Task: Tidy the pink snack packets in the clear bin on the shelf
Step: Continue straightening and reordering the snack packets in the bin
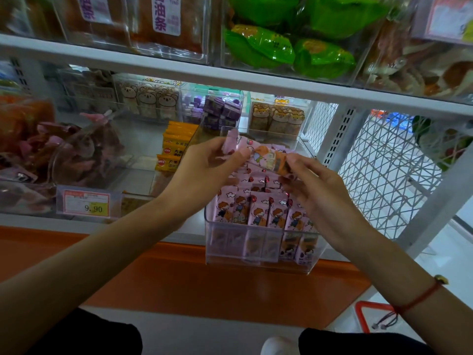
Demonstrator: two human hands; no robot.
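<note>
Pinching a pink packet (266, 156) at each end above the clear bin (258, 248), left hand (204, 170) and right hand (317, 185) should turn it upright and slot it behind the near row (258, 212).

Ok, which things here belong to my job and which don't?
Job: pink cartoon-print snack packets; clear plastic bin; lifted pink packet held by left hand and right hand.
Not: yellow packets; green bags; price tag.
</note>
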